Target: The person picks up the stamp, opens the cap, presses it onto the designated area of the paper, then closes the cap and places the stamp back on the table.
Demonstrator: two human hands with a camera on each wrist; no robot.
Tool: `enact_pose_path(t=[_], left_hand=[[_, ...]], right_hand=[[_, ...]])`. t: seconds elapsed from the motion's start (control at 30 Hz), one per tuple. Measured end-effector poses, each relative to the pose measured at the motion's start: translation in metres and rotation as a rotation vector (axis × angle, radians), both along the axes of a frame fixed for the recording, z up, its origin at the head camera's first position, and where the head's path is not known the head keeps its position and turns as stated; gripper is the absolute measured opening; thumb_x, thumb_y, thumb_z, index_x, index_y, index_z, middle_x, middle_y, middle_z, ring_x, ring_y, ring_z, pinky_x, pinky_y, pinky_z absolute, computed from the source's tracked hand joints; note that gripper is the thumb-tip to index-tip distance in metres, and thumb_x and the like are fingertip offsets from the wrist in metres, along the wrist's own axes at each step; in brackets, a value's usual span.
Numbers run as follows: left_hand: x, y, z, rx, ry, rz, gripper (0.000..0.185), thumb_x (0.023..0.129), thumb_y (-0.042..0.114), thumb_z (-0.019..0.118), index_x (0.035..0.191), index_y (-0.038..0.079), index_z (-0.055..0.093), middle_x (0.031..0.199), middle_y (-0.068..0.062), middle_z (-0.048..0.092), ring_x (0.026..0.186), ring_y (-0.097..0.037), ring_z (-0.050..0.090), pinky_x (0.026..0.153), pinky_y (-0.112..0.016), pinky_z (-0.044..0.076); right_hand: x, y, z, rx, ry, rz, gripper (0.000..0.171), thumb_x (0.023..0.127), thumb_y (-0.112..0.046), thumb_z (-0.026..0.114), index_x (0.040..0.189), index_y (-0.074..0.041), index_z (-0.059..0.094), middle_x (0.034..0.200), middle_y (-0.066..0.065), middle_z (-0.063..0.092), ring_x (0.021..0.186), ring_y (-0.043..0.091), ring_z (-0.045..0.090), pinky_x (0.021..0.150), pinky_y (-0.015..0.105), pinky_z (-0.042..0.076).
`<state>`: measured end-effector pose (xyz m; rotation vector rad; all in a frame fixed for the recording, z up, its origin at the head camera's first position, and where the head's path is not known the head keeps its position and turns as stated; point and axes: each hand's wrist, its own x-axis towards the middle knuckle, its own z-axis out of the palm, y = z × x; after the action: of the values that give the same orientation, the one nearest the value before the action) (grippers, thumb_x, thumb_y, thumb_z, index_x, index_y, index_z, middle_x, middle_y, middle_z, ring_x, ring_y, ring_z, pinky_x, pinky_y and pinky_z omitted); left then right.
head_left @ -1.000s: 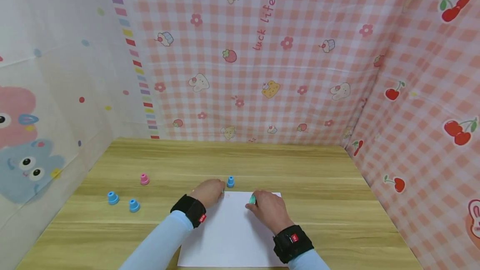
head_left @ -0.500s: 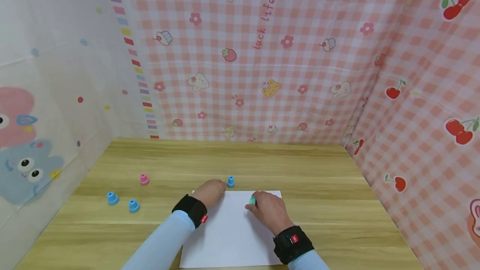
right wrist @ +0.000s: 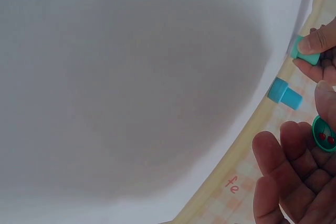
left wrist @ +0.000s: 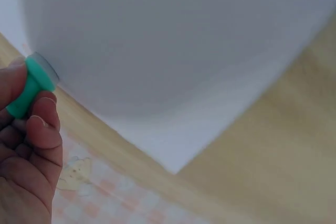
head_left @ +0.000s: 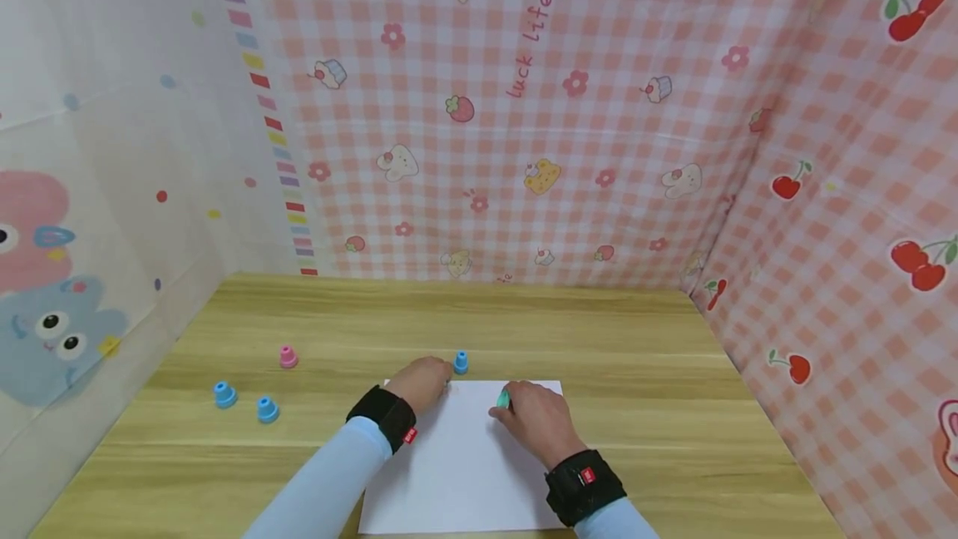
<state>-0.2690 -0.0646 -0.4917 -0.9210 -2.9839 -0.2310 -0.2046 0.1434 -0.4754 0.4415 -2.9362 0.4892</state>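
A white sheet of paper (head_left: pixel 460 472) lies on the table in front of me. At its far edge my left hand (head_left: pixel 422 383) pinches a small green toy stamp (left wrist: pixel 34 85), its pale face down at the paper; whether it touches fully is hard to tell. My right hand (head_left: pixel 540 418) hovers above the sheet's far right part. Between its thumb and fingers is a round green cap (right wrist: pixel 324 135) with a cherry picture on it. Just beyond the sheet, beside the left hand, stands a blue stamp (head_left: pixel 461 363).
Further left on the wooden table (head_left: pixel 614 339) stand a pink stamp (head_left: pixel 288 357) and two blue stamps, one nearer (head_left: pixel 267 409) and one further left (head_left: pixel 224 394). A checked cloth (head_left: pixel 479 140) hangs behind the table and along its right side.
The left wrist has shifted slightly right, and the paper's near left corner has moved a little the same way. My right hand stays almost where it was, still holding the cap.
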Motion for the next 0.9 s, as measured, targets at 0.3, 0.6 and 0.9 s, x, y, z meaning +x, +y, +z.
enact_pose_path(t=[0.3, 0.6, 0.9], left_hand=[[0.0041, 0.0004, 0.0049, -0.029, -0.007, -0.007, 0.01, 0.093, 0.007, 0.069, 0.102, 0.003, 0.067, 0.09, -0.008, 0.068, 0.088, -0.021, 0.066, 0.084, -0.034, 0.054], [0.0049, -0.0009, 0.0043, 0.002, -0.036, 0.009, 0.01, 0.092, 0.007, 0.07, 0.101, 0.004, 0.066, 0.089, -0.007, 0.066, 0.086, -0.021, 0.065, 0.083, -0.034, 0.054], [0.0032, 0.0007, 0.0095, -0.048, -0.031, 0.018, 0.008, 0.091, 0.007, 0.071, 0.097, 0.005, 0.067, 0.084, -0.005, 0.065, 0.078, -0.017, 0.062, 0.08, -0.031, 0.054]], right_hand=[[0.0007, 0.0002, -0.0014, -0.023, -0.009, 0.005, 0.033, 0.085, -0.031, 0.079, 0.069, -0.019, 0.053, 0.061, -0.01, 0.045, 0.057, 0.006, 0.043, 0.051, 0.024, 0.035], [0.0011, -0.0009, -0.0006, -0.016, -0.011, -0.004, 0.033, 0.084, -0.032, 0.079, 0.069, -0.019, 0.053, 0.061, -0.009, 0.044, 0.057, 0.007, 0.042, 0.051, 0.024, 0.034], [0.0, 0.0016, -0.0005, -0.024, -0.002, 0.002, 0.033, 0.084, -0.032, 0.079, 0.07, -0.019, 0.053, 0.062, -0.01, 0.044, 0.056, 0.006, 0.042, 0.051, 0.024, 0.034]])
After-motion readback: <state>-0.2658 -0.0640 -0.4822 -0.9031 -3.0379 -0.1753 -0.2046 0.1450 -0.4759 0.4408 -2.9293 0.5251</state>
